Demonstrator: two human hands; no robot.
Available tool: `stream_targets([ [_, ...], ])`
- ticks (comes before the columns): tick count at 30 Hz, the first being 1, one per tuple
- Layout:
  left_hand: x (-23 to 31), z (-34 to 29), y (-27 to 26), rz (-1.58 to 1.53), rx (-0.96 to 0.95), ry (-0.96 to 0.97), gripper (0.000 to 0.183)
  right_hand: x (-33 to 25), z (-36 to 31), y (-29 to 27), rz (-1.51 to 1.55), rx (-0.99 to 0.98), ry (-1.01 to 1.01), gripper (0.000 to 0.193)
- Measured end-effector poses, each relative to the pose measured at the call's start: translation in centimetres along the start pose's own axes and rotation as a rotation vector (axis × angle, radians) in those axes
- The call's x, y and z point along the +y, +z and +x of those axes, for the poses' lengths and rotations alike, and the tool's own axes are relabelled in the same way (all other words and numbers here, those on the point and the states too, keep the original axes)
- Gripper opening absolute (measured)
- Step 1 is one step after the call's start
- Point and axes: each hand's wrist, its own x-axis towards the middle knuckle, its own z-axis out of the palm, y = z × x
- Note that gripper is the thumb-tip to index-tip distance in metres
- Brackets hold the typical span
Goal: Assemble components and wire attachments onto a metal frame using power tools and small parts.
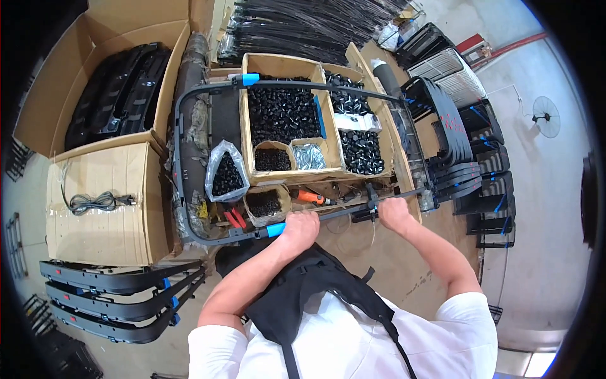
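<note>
A large, rounded rectangular black frame lies across the workbench, over the parts boxes, with blue pieces on its near and far rails. My left hand is closed around the near rail, just right of the blue piece there. Farther right, my right hand is closed at the same rail; its fingertips are hidden. Beside its fingers a dark clamp-like piece sits on the rail. An orange-handled tool lies on the bench beyond the rail, between my hands.
A wooden tray holds black plastic caps and silver screws. Left stand an open carton of black parts and a closed carton with a coiled cable. Black curved parts lie near left; more frames hang right.
</note>
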Motion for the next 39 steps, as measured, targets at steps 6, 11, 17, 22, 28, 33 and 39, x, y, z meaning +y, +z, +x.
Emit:
stream_targets([
  [6,-0.1,0.1,-0.5,0.037,0.012,0.013,0.011,0.0,0.4,-0.5,-0.063,-0.148,0.045,0.016],
  [11,-0.1,0.1,-0.5,0.003,-0.053,-0.012,0.014,-0.7,1.4,-2.9,-0.013,-0.215,0.209,0.019],
  [17,0.1,0.0,-0.7,0.077,0.024,0.04,0.012,-0.6,0.9,-1.3,0.252,-0.167,0.034,0.034],
  [22,0.1,0.4,-0.5,0.033,-0.086,0.012,0.014,-0.5,1.3,-0.6,0.296,-0.288,0.127,0.037],
  [28,0.2,0.1,-2.4,-0.027,-0.003,0.007,0.017,2.5,8.3,-2.5,0.371,-0.422,0.239,0.073],
  [33,0.3,1.0,-9.4,-0.344,0.279,-0.015,0.029,10.8,22.3,-3.5,0.384,0.018,0.366,0.073],
  [39,0.1,-4.1,-10.0,-0.195,0.37,-0.538,0.023,15.6,37.3,-2.0,0.46,0.065,0.443,0.071],
])
